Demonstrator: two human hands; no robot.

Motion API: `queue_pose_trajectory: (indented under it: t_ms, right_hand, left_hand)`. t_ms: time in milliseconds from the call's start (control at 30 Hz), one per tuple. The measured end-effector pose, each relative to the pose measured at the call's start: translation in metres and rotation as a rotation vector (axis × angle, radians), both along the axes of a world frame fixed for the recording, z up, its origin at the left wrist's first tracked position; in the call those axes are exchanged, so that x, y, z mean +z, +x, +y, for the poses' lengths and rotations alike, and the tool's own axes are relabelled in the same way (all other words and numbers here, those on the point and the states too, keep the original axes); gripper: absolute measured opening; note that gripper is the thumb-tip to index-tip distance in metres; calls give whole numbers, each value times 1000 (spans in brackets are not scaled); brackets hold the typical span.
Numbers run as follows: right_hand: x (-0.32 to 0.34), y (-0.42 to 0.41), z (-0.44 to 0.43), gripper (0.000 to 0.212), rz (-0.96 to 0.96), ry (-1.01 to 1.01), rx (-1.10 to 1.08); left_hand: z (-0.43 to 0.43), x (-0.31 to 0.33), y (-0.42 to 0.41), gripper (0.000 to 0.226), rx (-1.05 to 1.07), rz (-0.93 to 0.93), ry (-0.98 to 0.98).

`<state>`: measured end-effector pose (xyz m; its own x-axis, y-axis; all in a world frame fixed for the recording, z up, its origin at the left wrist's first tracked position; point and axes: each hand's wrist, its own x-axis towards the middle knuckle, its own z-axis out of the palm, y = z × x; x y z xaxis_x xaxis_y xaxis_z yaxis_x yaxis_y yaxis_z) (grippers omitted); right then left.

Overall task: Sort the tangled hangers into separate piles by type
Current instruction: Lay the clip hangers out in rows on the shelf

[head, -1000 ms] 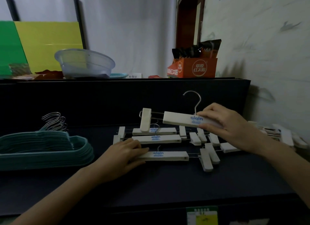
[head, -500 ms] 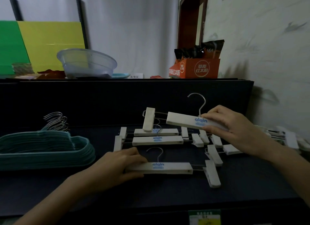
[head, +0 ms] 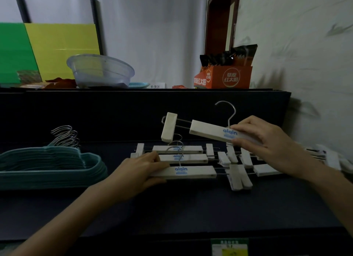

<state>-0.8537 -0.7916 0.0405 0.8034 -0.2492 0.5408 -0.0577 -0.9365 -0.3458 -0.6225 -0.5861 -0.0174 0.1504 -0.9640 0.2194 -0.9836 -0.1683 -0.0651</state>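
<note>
The left hand (head: 137, 171) grips the nearest white clip hanger (head: 191, 172), now drawn back against the row of clip hangers (head: 183, 149) mid-desk (head: 172, 208), while the right hand (head: 267, 145) holds a second clip hanger (head: 208, 130) aloft, so the white pile appears to be closing up.

The dark bench (head: 172, 208) carries a teal hanger stack (head: 47, 164) at nine o'clock and white clip hangers (head: 181, 149) at one o'clock.

I see the stack of hangers (head: 47, 164) on the table (head: 172, 208) at the frame's left. At centre the clip hangers (head: 183, 158) lie one behind another, the left hand (head: 137, 171) holding the nearest clip hanger (head: 193, 172). Above them, right of centre, the right hand (head: 267, 143) holds the raised clip hanger (head: 208, 130). Behind, on the ledge (head: 133, 103), a bowl (head: 99, 72) sits upper left, a box (head: 223, 77) upper centre-right.
</note>
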Motion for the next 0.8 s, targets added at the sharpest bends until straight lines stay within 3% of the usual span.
queue_pose_trajectory:
  t_ms: [67, 200, 467, 600, 633, 733, 800]
  right_hand:
    - [-2, -1, 1, 61, 2, -3, 3]
    - [-6, -3, 3, 67, 22, -13, 6]
    - [-30, 1, 37, 49, 193, -75, 89]
    - [-49, 8, 59, 41, 323, -23, 122]
    - [-53, 11, 62, 37, 336, -9, 127]
    - [-66, 25, 67, 34, 324, 17, 146]
    - [-73, 34, 67, 35, 290, 23, 142]
  left_hand:
    - [-6, -4, 5, 46, 25, 27, 24]
    - [-10, -10, 13, 45, 1, 106, 3]
    - [-20, -18, 26, 40, 9, 325, -77]
    - [-16, -3, 28, 76, -60, 317, -101]
    - [-12, 1, 27, 74, -57, 356, -138]
    - [-7, 8, 30, 33, -8, 372, -207]
    - [-6, 12, 30, 25, 8, 362, -220]
